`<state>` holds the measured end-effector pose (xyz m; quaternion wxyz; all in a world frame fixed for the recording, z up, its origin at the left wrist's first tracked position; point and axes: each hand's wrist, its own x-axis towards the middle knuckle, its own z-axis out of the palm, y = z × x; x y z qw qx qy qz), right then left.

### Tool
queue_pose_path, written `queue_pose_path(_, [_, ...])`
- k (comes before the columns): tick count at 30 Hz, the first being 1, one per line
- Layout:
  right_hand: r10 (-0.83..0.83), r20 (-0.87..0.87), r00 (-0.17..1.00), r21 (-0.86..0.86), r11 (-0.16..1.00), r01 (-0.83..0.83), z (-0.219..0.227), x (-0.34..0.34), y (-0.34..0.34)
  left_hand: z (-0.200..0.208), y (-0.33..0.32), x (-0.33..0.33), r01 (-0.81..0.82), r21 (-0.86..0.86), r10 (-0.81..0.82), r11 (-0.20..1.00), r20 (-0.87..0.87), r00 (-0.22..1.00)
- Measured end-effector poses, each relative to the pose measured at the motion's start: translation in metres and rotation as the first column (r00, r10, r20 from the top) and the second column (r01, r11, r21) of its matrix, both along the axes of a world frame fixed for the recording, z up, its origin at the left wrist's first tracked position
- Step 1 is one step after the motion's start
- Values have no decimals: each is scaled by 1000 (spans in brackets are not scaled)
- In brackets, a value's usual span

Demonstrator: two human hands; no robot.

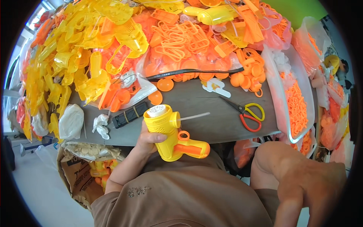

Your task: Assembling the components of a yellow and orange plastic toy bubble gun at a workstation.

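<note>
My left hand (pixel 151 137) is wrapped round a yellow gun-shaped plastic toy (pixel 162 130), held over the table's near edge. It has a white perforated round end (pixel 157 110) on top, an orange panel (pixel 193 150) and an orange ring. A thin pale stick (pixel 195 116) sticks out from its side. At the lower right, close to the camera, my right hand (pixel 308 189) hangs with its fingers apart and nothing visible in it; its fingertips run out of view. Scissors (pixel 249 116) with yellow and red handles lie open on the table.
Yellow plastic shells (pixel 64 60) heap at the left. Orange parts (pixel 181 41) pile up at the back. A dark strapped block (pixel 131 114) lies near the left hand. At the right stands a white bin (pixel 312 109) of orange rings. A paper sack (pixel 77 170) stands lower left.
</note>
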<state>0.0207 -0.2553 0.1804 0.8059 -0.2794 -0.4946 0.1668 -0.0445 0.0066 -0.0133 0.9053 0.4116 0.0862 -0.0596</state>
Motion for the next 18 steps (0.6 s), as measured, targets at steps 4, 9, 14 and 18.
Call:
queue_pose_path(4, [121, -30, 992, 39, 992, -120, -7, -3, -69, 0, 5, -2, -8, 0, 8, 1000, 26, 1000])
queue_pose_path(9, [214, -47, 976, 58, 976, -211, -8, 3, -71, 1, 5, 0, -22, 12, 22, 1000, 20, 1000])
queue_pose_path(14, [267, -70, 961, 64, 963, -263, -8, 7, -5, 1, 1, 2, -13, 15, 13, 1000, 10, 1000])
queue_pose_path(18, [331, -93, 939, 71, 943, -325, -7, 8, -22, 3, 0, 1, -40, -18, 41, 999, 21, 999])
